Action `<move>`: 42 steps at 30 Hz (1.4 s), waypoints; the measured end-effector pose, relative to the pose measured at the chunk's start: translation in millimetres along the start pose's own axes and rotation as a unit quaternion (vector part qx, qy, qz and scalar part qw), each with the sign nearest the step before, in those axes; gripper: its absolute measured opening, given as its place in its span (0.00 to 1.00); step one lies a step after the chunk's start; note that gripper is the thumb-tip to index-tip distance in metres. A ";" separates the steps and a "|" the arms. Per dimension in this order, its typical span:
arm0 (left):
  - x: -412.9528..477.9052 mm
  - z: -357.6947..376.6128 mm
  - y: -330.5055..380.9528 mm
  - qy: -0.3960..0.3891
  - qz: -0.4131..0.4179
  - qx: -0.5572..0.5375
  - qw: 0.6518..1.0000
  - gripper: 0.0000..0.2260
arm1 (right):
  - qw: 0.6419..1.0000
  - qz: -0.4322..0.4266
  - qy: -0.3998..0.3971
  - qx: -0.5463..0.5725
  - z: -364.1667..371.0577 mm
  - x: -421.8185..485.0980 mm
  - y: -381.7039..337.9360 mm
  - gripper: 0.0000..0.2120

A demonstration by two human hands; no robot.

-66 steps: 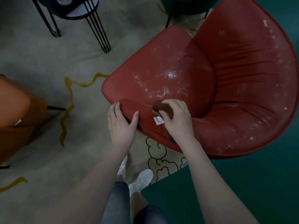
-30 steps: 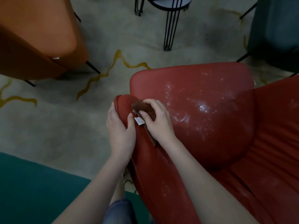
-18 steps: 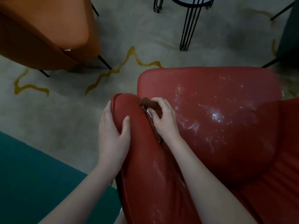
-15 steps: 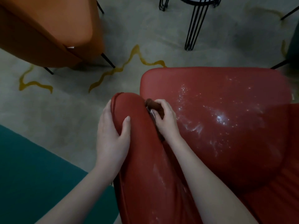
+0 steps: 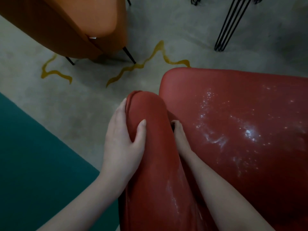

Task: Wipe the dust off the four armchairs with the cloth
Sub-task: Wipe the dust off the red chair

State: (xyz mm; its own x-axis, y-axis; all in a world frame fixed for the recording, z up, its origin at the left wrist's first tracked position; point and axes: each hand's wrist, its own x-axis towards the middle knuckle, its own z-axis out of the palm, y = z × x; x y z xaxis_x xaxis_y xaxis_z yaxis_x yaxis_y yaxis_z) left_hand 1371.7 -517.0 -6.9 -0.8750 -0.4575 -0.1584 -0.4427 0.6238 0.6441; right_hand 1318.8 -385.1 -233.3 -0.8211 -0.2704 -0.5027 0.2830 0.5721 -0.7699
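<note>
**A:** Where is the left hand?

**B:** The left hand (image 5: 122, 142) is just left of the frame's centre, clamped on the rolled armrest (image 5: 150, 164) of the red armchair (image 5: 266, 189). Its thumb curls over the top of the roll and its fingers lie down the outer side.

**A:** And the right one?

**B:** The right hand (image 5: 180, 135) is wedged into the crease between that armrest and the seat cushion (image 5: 233, 97). Only its back and wrist show. The fingers are buried, so I cannot tell whether they are spread or closed around something.

**A:** Where is the cloth?

**B:** The cloth is hidden, and I cannot tell where it lies.

**A:** Is there dust on the chair?

**B:** Yes. White dust (image 5: 248, 132) speckles and smears the cushion at the right middle of the frame. A thinner pale streak runs down the inner side of the armrest toward the bottom edge.

**A:** What is around the chair?

**B:** An orange armchair (image 5: 66, 22) fills the upper left, standing on thin dark legs well apart from the red one. Both stand on a grey floor (image 5: 75, 104) crossed by yellow wavy lines (image 5: 133, 69). A teal rug (image 5: 33, 164) covers the lower left. Black wire legs (image 5: 228, 25) come down at the upper right, and what they carry is cut off by the frame.
</note>
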 end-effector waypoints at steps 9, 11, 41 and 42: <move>1.6 2.5 -1.5 0.009 0.015 -0.010 1.000 0.26 | 0.993 0.014 0.031 0.110 11.9 -4.7 14.1 0.11; 1.6 2.0 -0.4 0.009 0.015 -0.011 1.000 0.26 | 0.989 0.030 0.030 0.138 8.8 -10.4 12.0 0.09; 2.4 -0.6 -4.2 -0.010 0.026 -0.063 0.998 0.27 | 0.982 -0.100 0.094 0.126 -76.6 -189.9 -105.4 0.09; 2.9 -0.4 -4.9 -0.010 0.029 -0.065 0.997 0.27 | 0.983 -0.113 0.098 0.108 -75.0 -198.6 -110.0 0.09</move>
State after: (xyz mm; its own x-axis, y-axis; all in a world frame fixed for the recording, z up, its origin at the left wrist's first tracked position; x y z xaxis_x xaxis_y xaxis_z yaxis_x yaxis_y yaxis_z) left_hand 1371.4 -521.7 -10.2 -0.9026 -0.4096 -0.1329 -0.3639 0.5607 0.7438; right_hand 1413.6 -336.2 -19.3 -0.9488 -0.2045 -0.2406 0.1644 0.3306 -0.9294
